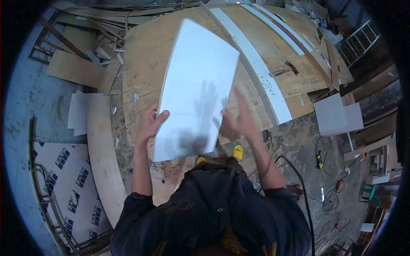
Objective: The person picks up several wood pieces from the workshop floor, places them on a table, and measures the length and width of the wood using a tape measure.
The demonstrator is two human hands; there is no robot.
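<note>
A white rectangular board (198, 81) is held up in front of me, tilted, over the near edge of a large plywood worktable (145, 72). My left hand (152, 121) grips its lower left edge, with the thumb on the white face and the fingers behind. Beside the right edge, my right hand (242, 119) is open, its fingers stretched out and partly blurred. Whether it touches the board's edge I cannot tell. Hand-shaped shadows fall across the white face.
A hammer (285, 70) and long white strips (252, 64) lie on the table. Wood scraps (102, 55) are piled at far left. White panels (337, 115) stand at right. A black cable (301, 179) and a yellow-black power tool (319, 158) are on the floor.
</note>
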